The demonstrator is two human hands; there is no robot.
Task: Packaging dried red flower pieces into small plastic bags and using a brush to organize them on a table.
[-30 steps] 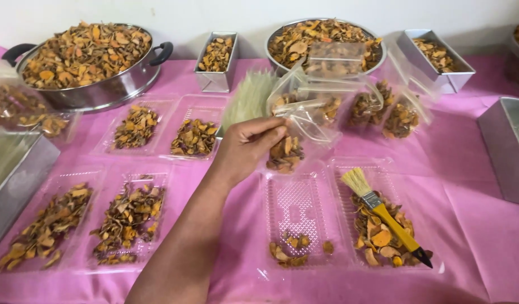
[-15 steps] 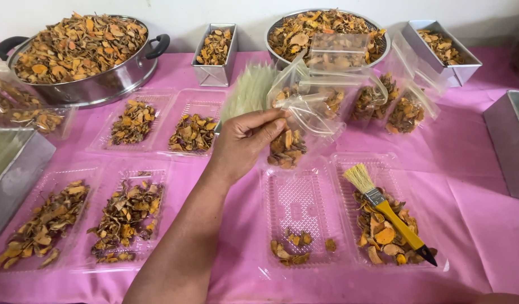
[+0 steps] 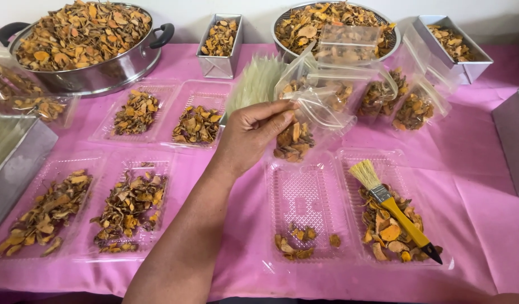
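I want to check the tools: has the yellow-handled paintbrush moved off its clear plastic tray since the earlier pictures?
No. The yellow-handled paintbrush lies across the same clear plastic tray, bristles pointing toward the far side, as before.

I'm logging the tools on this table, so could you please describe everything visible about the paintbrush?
The paintbrush has a yellow handle ending in a dark tip, a metal band and pale straw-coloured bristles that look dry. It lies flat and diagonal, bristles toward the far left, dark tip toward the near right, resting on dried orange slices in a clear plastic tray on the pink cloth. No hand touches it.
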